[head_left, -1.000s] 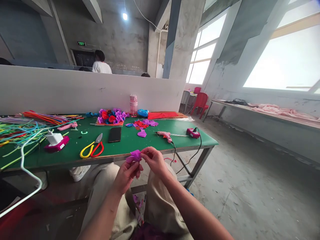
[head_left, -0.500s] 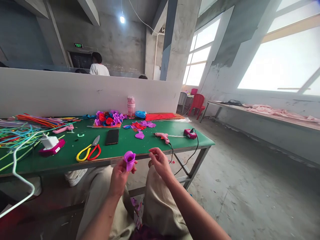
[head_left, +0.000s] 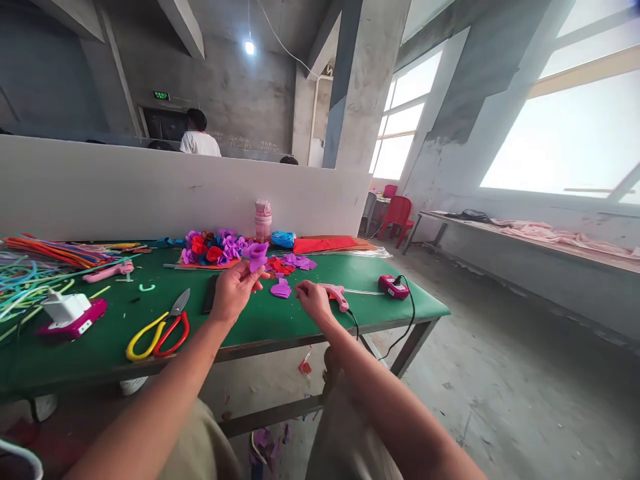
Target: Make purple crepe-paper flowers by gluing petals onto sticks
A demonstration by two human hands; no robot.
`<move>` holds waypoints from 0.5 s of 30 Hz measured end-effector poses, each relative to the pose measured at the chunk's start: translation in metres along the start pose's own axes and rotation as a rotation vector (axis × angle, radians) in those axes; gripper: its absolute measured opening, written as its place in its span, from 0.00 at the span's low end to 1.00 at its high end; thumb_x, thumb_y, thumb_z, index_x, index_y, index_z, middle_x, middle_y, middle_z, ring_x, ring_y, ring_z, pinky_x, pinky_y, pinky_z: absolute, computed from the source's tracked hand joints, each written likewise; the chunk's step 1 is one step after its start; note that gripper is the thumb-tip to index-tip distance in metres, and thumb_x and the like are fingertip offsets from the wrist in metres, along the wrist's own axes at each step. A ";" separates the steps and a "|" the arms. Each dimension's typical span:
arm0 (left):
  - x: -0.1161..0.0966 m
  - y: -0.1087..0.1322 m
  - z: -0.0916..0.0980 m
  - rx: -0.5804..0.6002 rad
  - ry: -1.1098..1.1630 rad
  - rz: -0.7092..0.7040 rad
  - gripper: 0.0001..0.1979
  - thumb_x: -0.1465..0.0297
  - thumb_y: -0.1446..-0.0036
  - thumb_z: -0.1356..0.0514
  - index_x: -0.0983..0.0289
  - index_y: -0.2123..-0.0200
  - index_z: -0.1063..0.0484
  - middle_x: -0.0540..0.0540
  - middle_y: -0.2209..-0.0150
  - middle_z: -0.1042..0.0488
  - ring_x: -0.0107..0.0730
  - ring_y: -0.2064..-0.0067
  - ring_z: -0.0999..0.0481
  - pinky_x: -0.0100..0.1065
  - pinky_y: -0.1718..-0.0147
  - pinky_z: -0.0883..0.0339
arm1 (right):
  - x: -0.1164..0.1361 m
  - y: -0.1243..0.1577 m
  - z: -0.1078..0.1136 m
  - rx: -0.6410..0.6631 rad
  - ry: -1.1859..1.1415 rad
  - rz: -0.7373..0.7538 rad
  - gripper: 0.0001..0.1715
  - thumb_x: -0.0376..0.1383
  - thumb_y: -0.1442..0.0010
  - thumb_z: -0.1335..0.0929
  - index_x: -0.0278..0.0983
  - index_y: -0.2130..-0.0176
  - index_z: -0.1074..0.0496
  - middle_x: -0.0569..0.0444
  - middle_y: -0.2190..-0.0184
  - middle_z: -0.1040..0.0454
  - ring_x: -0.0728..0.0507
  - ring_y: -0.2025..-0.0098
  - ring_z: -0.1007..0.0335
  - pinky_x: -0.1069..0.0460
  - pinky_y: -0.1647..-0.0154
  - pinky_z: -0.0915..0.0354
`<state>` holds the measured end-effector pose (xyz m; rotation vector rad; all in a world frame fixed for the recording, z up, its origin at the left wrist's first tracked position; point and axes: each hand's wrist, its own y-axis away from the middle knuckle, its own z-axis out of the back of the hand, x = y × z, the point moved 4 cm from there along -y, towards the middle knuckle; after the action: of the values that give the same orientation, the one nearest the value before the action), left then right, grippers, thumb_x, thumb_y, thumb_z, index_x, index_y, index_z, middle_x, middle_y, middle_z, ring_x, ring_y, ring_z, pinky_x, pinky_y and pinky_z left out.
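Observation:
My left hand (head_left: 234, 290) is closed around the base of a purple crepe-paper flower (head_left: 257, 256), raised over the green table. My right hand (head_left: 314, 301) hovers above the table's front part with its fingers curled together; whatever may be in them is hidden. Just beyond its fingertips lies a small stack of purple paper petals (head_left: 281, 289). A pink hot glue gun (head_left: 337, 293) rests on the table right beside that hand, partly covered by it. Behind the flower sits a cluster of red, purple and blue paper flowers (head_left: 214, 254).
Yellow-and-red-handled scissors (head_left: 160, 333) and a dark phone (head_left: 209, 293) lie left. Further left are pipe cleaners (head_left: 50, 250) and a white plug on a magenta socket (head_left: 75, 320). A pink bottle (head_left: 263, 220) stands by the partition. Another magenta socket (head_left: 394, 287) with a black cord is right.
Both hands have moved forward from above my lap to over the table, the left one carrying the purple flower. My right hand's fingers have curled in, and the view has leaned closer.

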<state>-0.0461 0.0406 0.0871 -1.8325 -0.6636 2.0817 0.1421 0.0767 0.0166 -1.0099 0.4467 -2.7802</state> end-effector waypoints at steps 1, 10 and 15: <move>0.012 -0.009 0.002 -0.012 -0.010 -0.004 0.12 0.60 0.50 0.37 0.65 0.70 0.25 0.52 0.76 0.25 0.26 0.78 0.32 0.29 0.75 0.37 | -0.001 -0.016 -0.006 0.028 0.033 0.001 0.12 0.30 0.43 0.37 0.36 0.64 0.25 0.51 0.68 0.22 0.45 0.65 0.29 0.53 0.63 0.38; 0.099 -0.011 0.015 -0.175 0.211 0.123 0.11 0.62 0.49 0.38 0.63 0.71 0.32 0.45 0.80 0.35 0.22 0.81 0.36 0.27 0.78 0.37 | -0.010 -0.090 -0.061 0.285 0.277 -0.017 0.07 0.32 0.49 0.31 0.37 0.66 0.23 0.46 0.63 0.23 0.39 0.58 0.27 0.50 0.61 0.37; 0.113 -0.015 0.008 -0.111 0.247 0.250 0.11 0.62 0.50 0.37 0.64 0.72 0.32 0.45 0.80 0.35 0.21 0.83 0.38 0.26 0.82 0.42 | -0.014 -0.095 -0.064 0.278 0.273 -0.012 0.07 0.30 0.49 0.33 0.38 0.71 0.24 0.47 0.67 0.22 0.38 0.61 0.27 0.50 0.63 0.38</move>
<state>-0.0719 0.1094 -0.0010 -2.2914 -0.5174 1.9460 0.1082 0.1842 -0.0073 -0.5786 0.0778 -2.8938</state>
